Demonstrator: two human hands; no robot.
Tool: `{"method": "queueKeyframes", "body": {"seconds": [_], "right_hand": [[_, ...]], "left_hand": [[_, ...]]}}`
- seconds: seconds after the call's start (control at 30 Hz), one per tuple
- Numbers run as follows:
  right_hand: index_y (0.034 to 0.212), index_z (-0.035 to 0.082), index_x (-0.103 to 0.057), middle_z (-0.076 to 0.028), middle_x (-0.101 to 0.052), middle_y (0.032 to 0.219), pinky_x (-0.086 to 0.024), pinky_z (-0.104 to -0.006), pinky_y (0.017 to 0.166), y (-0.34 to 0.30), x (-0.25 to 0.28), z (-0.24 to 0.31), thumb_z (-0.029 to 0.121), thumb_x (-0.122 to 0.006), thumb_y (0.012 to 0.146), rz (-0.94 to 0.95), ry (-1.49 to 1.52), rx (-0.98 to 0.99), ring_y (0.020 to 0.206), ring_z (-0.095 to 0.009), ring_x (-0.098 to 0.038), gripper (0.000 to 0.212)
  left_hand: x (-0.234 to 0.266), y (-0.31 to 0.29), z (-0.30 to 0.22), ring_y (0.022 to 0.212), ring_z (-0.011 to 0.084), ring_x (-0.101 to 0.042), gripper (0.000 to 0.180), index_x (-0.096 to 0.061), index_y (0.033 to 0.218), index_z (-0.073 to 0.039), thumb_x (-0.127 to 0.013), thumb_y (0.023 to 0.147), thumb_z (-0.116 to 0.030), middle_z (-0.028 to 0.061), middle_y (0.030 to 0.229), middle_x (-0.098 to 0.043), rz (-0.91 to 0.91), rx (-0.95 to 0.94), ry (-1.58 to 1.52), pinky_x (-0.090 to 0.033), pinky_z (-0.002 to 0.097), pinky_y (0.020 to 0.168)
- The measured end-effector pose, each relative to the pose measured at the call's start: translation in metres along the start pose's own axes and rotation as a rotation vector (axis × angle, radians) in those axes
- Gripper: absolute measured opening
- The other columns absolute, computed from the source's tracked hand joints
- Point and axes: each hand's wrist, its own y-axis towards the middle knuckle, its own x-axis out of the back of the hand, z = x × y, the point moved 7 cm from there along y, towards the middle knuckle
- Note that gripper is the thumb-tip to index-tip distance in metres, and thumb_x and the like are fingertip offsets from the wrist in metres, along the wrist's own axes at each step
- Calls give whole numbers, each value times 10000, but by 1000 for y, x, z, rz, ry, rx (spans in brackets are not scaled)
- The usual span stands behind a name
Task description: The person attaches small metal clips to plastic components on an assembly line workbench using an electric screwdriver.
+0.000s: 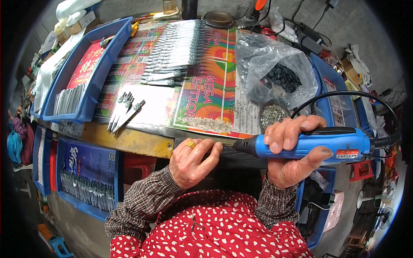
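My right hand [284, 171] is wrapped round a blue electric screwdriver [327, 144], held level with its black nose toward the left. Its thin bit reaches to the fingers of my left hand [193, 163], which are pinched together at the bench's front edge. What they hold is mostly hidden; only a dark bit of it shows. A few slim silver pieces with dark ends [122, 112] lie loose on the bench to the left. Further back stretches a long overlapping row of similar silver pieces [178, 47].
A clear plastic bag of small black parts [282, 79] and a round dish of small screws [274, 115] stand at the right. A blue tray [81, 112] holds silver pieces at the left; another blue bin [88, 208] sits below. A black cable [352, 92] arches behind the screwdriver.
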Motion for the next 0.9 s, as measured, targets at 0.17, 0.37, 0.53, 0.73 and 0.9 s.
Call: {"method": "queueKeyframes", "body": {"seconds": [0.17, 0.37, 0.53, 0.73, 0.9], "right_hand": [[978, 70, -394, -53, -502, 649, -452, -317, 548, 0, -1, 0, 521, -605, 773, 2, 3, 0, 552, -156, -525, 538], [976, 70, -394, -50, -502, 644, -452, -320, 549, 0, -1, 0, 526, -609, 767, -14, -6, -3, 549, -157, -525, 546], [974, 69, -394, -51, -501, 641, -454, -319, 549, 0, -1, 0, 529, -607, 766, -11, -2, 0, 546, -159, -526, 549], [969, 66, -391, -51, -498, 637, -455, -320, 546, 0, 0, 1, 534, -604, 766, -9, -7, 13, 542, -156, -525, 553], [965, 62, -387, -51, -493, 634, -456, -321, 545, 1, -2, 5, 529, -605, 769, -20, -24, 25, 531, -157, -518, 551]], "left_hand": [[1, 0, 0, 667, 186, -574, 282, -596, 915, 15, -621, 636, -21, 103, 837, -573, -5, -11, -20, -450, 282, 544], [2, 1, 0, 648, 185, -562, 301, -594, 929, 19, -602, 632, -27, 106, 825, -567, 0, -18, -9, -444, 286, 528], [2, 1, -2, 629, 184, -549, 300, -589, 929, 27, -603, 635, -33, 100, 812, -560, -4, -51, -4, -436, 282, 522], [1, 3, 1, 609, 183, -540, 277, -573, 930, 21, -603, 657, -19, 101, 790, -555, 1, 44, 4, -417, 286, 504], [3, 5, 2, 592, 194, -541, 263, -565, 924, 12, -619, 668, -9, 91, 769, -559, -29, 87, -20, -414, 297, 497]]}}
